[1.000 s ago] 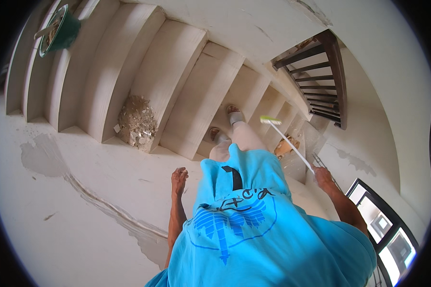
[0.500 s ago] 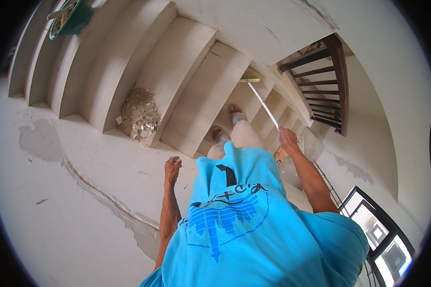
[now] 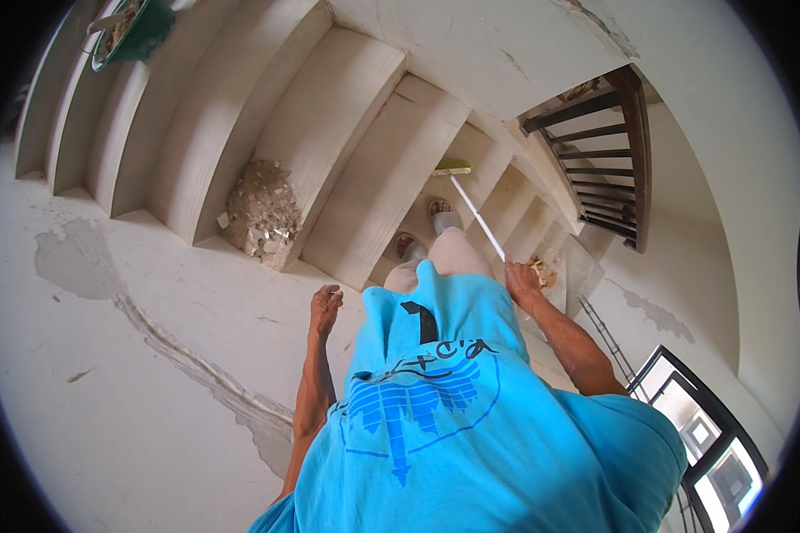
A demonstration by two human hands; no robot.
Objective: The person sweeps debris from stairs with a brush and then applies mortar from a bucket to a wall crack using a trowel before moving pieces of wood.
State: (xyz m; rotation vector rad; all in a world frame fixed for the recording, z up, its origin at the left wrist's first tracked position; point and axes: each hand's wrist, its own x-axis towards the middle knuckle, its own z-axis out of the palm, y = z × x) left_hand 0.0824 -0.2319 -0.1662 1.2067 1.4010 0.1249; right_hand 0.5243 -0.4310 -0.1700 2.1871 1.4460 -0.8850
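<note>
R hand (image 3: pixel 523 282) grips broom (image 3: pixel 478 213); its head's nr upper step's edge, bare tread (image 3: pixel 481 153) to the right. L hand (image 3: pixel 326 306) half-curled, nr wall (image 3: pixel 196 298); can't tell if holding.

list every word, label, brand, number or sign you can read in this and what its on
Light-blue T-shirt: a line of black lettering across the front, partly bent by folds; I don't copy out wording.
Same T-shirt: a bold black mark beside the lettering, too creased to tell whether it is a character.
White-handled broom and green bucket: no text visible.
</note>
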